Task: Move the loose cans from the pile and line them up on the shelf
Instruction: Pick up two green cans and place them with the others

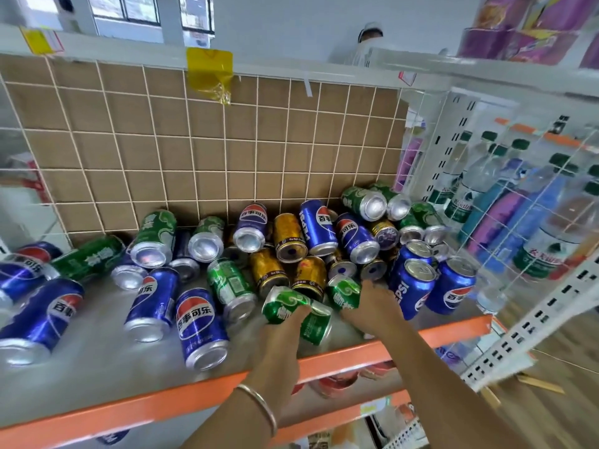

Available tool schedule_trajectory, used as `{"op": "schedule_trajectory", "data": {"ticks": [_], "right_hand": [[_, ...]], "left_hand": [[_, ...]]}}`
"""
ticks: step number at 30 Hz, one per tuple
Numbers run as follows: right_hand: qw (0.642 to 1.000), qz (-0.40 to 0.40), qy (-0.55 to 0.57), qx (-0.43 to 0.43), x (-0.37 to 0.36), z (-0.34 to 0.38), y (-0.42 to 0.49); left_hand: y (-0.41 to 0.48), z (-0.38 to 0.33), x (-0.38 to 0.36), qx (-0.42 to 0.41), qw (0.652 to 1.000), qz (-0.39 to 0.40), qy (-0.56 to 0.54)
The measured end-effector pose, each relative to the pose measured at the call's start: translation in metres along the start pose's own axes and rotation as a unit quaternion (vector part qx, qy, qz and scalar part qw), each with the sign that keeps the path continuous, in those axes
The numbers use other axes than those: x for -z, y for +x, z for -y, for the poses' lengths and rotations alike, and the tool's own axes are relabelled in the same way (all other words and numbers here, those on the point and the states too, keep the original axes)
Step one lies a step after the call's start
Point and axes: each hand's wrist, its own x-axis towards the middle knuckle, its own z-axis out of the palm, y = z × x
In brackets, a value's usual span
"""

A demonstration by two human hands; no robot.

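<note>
Left hand (pixel 285 328) grips a glossy green can (pixel 291 307); right hand (pixel 376 306) grips a second green can (pixel 343 291).

I see blue cans (pixel 199 322), green cans (pixel 155 234) and gold cans (pixel 288 234) mid-frame, an orange shelf edge (pixel 129 411) low, and a tan board (pixel 227 157) with a white grid above.

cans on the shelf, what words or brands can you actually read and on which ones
"百事可乐": blue can lying at the front.
"PEPSI": standing blue can beside the right hand.
"PEPSI" and "百事": blue can leaning at the back.
Too blurred to read: the left hand's green can, the right hand's green can, gold cans, water bottles, yellow tag.
</note>
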Motion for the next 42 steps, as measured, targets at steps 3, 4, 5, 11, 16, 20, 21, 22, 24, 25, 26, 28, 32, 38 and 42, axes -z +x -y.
{"op": "schedule_trajectory", "data": {"ticks": [3, 4, 5, 11, 16, 20, 21, 22, 24, 25, 26, 28, 32, 38, 42], "right_hand": [[0.986, 0.014, 0.161, -0.032, -0.003, -0.002, 0.001], [0.978, 0.02, 0.206, -0.04, -0.007, -0.003, 0.001], [0.97, 0.023, 0.236, -0.048, -0.011, -0.005, 0.001], [0.912, 0.075, 0.403, -0.026, -0.016, -0.014, -0.009], [0.857, 0.116, 0.502, -0.006, -0.019, -0.011, -0.021], [0.809, 0.146, 0.569, -0.002, -0.021, 0.002, -0.032], [0.8, 0.148, 0.581, -0.005, -0.022, 0.004, -0.033], [0.793, 0.154, 0.59, -0.003, -0.022, 0.007, -0.034], [0.781, 0.171, 0.601, 0.002, -0.023, 0.012, -0.036], [0.773, 0.182, 0.607, 0.005, -0.025, 0.015, -0.038], [0.765, 0.194, 0.614, 0.009, -0.026, 0.019, -0.04], [0.748, 0.218, 0.627, 0.02, -0.029, 0.027, -0.046], [0.716, 0.266, 0.643, 0.055, -0.036, 0.05, -0.063], [0.709, 0.302, 0.629, 0.102, -0.047, 0.099, -0.088], [0.732, 0.335, 0.574, 0.151, -0.057, 0.142, -0.118]], "left_hand": [[-0.001, -0.005, 0.001, 0.004, 1.0, 0.005, 0.004], [-0.002, -0.006, 0.002, 0.001, 1.0, 0.011, 0.01], [0.004, -0.004, 0.004, -0.001, 1.0, 0.02, 0.004], [-0.004, -0.003, 0.011, -0.02, 0.999, 0.025, -0.018], [-0.008, -0.01, 0.017, -0.025, 0.989, 0.106, -0.099], [-0.014, -0.024, 0.019, -0.022, 0.986, 0.151, -0.071], [-0.015, -0.026, 0.021, -0.028, 0.987, 0.147, -0.057], [-0.018, -0.027, 0.023, -0.034, 0.989, 0.137, -0.036], [-0.022, -0.029, 0.029, -0.06, 0.992, 0.111, -0.002], [-0.023, -0.029, 0.034, -0.078, 0.992, 0.095, 0.013], [-0.025, -0.03, 0.039, -0.089, 0.993, 0.078, 0.021], [-0.03, -0.037, 0.053, -0.098, 0.993, 0.067, 0.005], [-0.046, -0.053, 0.085, -0.103, 0.989, 0.099, -0.029], [-0.074, -0.079, 0.161, -0.147, 0.976, 0.163, -0.006], [-0.099, -0.09, 0.223, -0.18, 0.972, 0.148, 0.025]]}}
